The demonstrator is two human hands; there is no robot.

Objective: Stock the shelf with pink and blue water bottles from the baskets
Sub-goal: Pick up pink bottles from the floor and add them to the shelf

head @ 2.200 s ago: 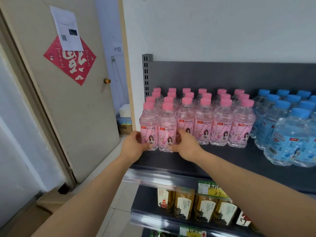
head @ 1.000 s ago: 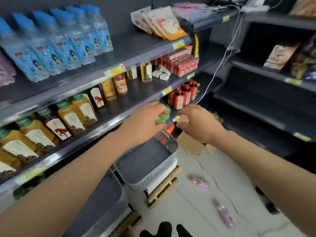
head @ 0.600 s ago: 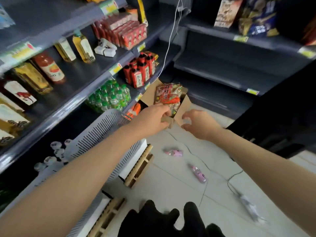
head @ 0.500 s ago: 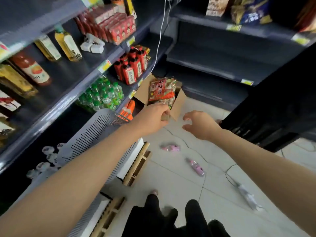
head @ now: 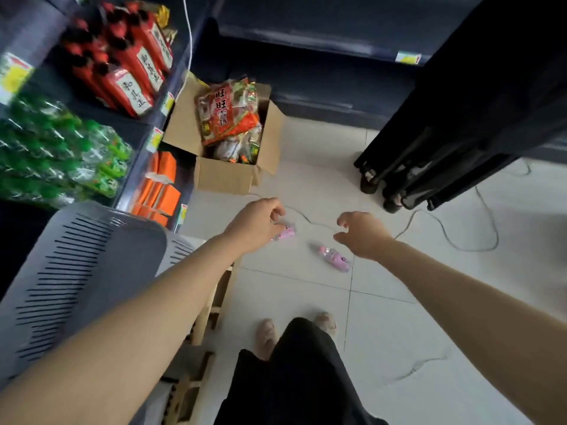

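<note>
Pink bottles lie on the pale tiled floor (head: pixel 399 332), both on their sides, in front of the open cardboard box (head: pixel 227 176) of snack packets. The first pink bottle (head: pixel 287 232) is the nearer one to the box; the left hand (head: pixel 256 223) reaches down over it, fingers curled round its near end, though the blur leaves it unclear whether they truly grip it or only touch. The second pink bottle (head: pixel 334 258) lies farther from the box and to the right of the first, untouched. The right hand (head: pixel 360 233) hovers just above and beside it, fingers spread and half-curled, holding nothing. A thin cable (head: pixel 445 234) trails across the tiles to the right of the box. To the left of the box stands the dark shelf (head: pixel 159 118) with red and green bottles, and nearer the person a grey slatted basket (head: pixel 70 265).
</note>
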